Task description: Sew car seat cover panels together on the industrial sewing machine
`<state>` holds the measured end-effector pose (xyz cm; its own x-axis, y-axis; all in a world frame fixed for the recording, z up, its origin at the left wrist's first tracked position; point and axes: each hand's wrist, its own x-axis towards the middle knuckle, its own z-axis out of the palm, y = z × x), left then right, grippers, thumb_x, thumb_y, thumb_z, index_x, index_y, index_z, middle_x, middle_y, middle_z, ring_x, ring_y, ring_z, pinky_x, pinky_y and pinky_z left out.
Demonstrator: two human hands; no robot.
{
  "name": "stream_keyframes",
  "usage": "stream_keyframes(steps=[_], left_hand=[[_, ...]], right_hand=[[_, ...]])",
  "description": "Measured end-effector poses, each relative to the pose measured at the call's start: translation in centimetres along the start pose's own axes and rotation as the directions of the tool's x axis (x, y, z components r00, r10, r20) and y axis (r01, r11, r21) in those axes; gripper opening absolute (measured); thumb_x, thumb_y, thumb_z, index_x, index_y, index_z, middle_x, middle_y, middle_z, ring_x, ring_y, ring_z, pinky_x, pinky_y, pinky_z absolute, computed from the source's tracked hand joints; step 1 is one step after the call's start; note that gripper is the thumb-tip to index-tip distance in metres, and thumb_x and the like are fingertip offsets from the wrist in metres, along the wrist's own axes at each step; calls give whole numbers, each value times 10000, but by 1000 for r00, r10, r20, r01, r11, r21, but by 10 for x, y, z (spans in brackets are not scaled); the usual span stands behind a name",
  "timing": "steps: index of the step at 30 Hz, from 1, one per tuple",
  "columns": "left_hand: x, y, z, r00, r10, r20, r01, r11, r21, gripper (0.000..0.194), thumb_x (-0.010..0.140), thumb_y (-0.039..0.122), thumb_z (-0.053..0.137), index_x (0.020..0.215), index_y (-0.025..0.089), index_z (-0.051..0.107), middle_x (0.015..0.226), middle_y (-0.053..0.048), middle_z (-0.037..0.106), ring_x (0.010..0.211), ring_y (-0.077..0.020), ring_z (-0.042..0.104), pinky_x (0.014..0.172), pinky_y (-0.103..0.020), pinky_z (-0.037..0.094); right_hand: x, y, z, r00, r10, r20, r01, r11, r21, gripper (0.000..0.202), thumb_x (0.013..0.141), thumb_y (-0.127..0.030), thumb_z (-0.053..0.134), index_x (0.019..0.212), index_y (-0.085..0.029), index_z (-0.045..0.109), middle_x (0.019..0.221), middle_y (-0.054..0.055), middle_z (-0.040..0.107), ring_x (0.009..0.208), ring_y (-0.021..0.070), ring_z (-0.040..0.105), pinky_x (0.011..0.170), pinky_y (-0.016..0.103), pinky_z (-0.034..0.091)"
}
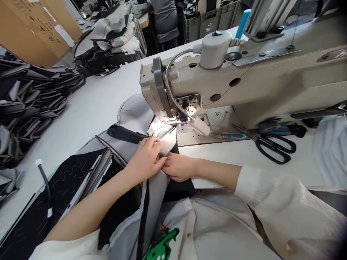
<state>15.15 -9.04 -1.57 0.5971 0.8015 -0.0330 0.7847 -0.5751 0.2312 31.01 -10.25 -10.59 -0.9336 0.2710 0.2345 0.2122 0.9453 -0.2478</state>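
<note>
A grey and black fabric cover (137,112) lies partly under the needle area of a sewing machine (189,83), and its folds hang down over my lap. My left hand (148,157) grips the cover close in front of the presser foot, thumb and fingers closing on a light grey fold. Right beside it, my right hand (179,167) is curled with its fingertips tucked into the same fabric, touching my left thumb. The fabric between the fingers is partly hidden. A small lamp (199,125) lights the needle area, where the needle itself is hard to make out.
Black-handled scissors (273,148) and blue thread snips (233,135) lie right of the hands. Stacked dark fabric pieces (29,104) and a cardboard box (35,32) are at left. Black panels (73,173) lie by my left arm. A person (165,20) sits behind.
</note>
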Motion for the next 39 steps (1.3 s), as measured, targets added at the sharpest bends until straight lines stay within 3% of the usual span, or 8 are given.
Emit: stream_keyframes(steps=[9,15,21,24,27,31,34,39], left_hand=[[-77,-7,-20,935,-266,233,231,959,166,878,751,324,623,1466,193,130,1531,-211,38,1351,-389,258,1023,-490,351],[-115,-46,-33,868,-398,297,389,917,92,917,697,186,540,1485,177,72,1349,-153,481,1153,-270,534,894,-328,462],[-96,-77,-65,722,-513,465,434,858,274,529,687,147,489,1205,216,576,1131,-90,648,975,-264,630,759,-294,497],[-83,-68,-44,856,-475,204,329,805,493,689,669,120,507,1353,120,424,1310,-185,514,1073,-309,579,816,-354,498],[-86,-46,-13,988,-146,-47,144,777,613,715,705,73,478,1404,42,329,1478,-225,274,1323,-334,345,1025,-411,372],[-100,-34,8,961,265,-77,-161,763,626,572,816,128,422,1381,217,421,1465,-114,363,1341,-286,342,1082,-449,296],[-78,-64,4,971,212,-109,-123,839,530,501,807,330,416,1226,116,590,1327,-177,518,1240,-359,459,1015,-554,350],[1,-115,-16,979,117,168,-165,938,305,382,743,313,330,731,322,712,731,52,727,648,-239,684,591,-382,548]], right_hand=[[91,25,19,945,322,-60,-325,944,-57,374,851,-303,527,1170,-121,595,1282,165,525,1215,320,414,1023,485,298],[101,11,15,919,380,-105,-392,909,-141,461,915,-379,428,1223,-63,565,1295,231,487,1251,381,369,1044,544,234],[22,-47,16,987,142,82,-133,986,-105,840,752,-570,622,1442,-217,297,1494,211,208,1375,391,165,1086,563,122],[-11,-56,12,990,6,141,10,993,-117,939,645,-315,753,1446,-266,266,1519,172,160,1385,382,136,1089,573,85],[-15,-47,7,997,26,78,-18,995,-101,826,708,-224,662,1440,-231,279,1476,154,291,1362,320,244,1090,546,131],[13,-25,1,993,112,-38,-116,987,-116,539,824,-267,543,1342,-163,438,1329,154,483,1255,250,406,1020,423,307],[30,-1,3,950,287,-124,-308,930,-200,426,836,-296,564,1236,-149,534,1246,158,532,1178,264,463,931,372,374],[18,8,3,973,233,-6,-225,936,-272,228,901,-138,407,1028,-115,595,1049,112,628,1008,220,559,876,312,403]])
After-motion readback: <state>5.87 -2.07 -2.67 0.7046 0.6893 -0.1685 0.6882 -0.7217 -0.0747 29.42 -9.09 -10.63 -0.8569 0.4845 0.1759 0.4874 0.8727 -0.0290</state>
